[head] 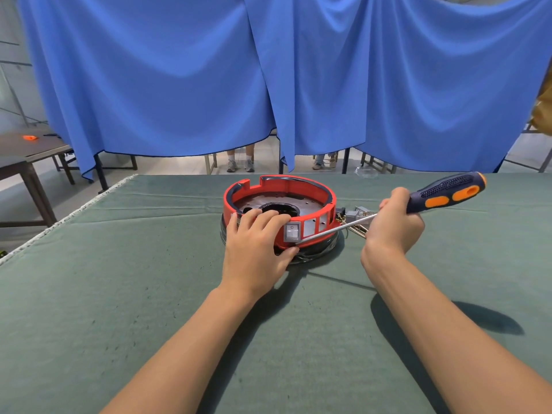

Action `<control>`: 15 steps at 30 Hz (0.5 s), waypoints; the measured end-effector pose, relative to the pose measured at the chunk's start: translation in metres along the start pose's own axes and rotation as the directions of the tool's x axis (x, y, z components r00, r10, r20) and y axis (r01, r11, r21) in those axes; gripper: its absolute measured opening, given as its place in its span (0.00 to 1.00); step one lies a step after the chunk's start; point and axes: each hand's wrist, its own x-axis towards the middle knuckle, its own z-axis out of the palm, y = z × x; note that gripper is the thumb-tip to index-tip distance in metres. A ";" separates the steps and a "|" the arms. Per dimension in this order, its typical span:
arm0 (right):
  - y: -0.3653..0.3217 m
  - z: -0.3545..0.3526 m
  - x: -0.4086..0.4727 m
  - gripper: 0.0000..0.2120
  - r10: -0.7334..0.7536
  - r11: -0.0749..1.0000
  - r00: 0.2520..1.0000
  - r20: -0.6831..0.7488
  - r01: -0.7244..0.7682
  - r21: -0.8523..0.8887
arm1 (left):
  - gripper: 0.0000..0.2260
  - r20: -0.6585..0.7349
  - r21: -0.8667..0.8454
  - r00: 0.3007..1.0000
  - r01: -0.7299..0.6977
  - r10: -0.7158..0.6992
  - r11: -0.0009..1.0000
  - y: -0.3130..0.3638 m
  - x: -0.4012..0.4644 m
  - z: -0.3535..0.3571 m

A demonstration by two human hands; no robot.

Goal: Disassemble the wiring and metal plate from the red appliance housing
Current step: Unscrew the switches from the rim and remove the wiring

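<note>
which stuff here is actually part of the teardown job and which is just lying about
Part of the job:
red housing
metal plate
wiring
screwdriver, held by right hand
left hand, steadying the housing

Lying about:
orange object on the far side table
blue curtain

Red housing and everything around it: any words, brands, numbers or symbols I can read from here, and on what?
"O" and "I": faint marks, only just legible, on the white rocker switch in the red housing wall.
Screwdriver handle: no print visible.
Metal plate inside the housing: holes only, no readable text.
Connector block with the wiring: too small to read.
</note>
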 end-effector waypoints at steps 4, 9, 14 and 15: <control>-0.015 -0.002 0.013 0.13 -0.045 0.998 0.998 -0.043 0.047 0.038 | 0.25 0.012 -0.011 1.000 0.028 -0.027 1.000 -0.002 0.000 0.002; -0.034 0.002 0.002 0.11 -0.176 0.984 0.983 0.061 0.173 0.054 | 0.24 0.001 -0.035 0.999 0.047 -0.047 0.998 -0.003 0.000 0.004; -0.055 0.021 -0.030 0.16 -0.442 0.893 0.860 0.255 0.450 0.031 | 0.24 0.005 -0.071 0.998 0.060 -0.060 0.996 -0.005 -0.002 0.004; -0.059 0.024 -0.036 0.17 -0.483 0.866 0.824 0.294 0.499 0.024 | 0.24 0.007 -0.090 0.997 0.074 -0.073 0.993 -0.005 -0.003 0.003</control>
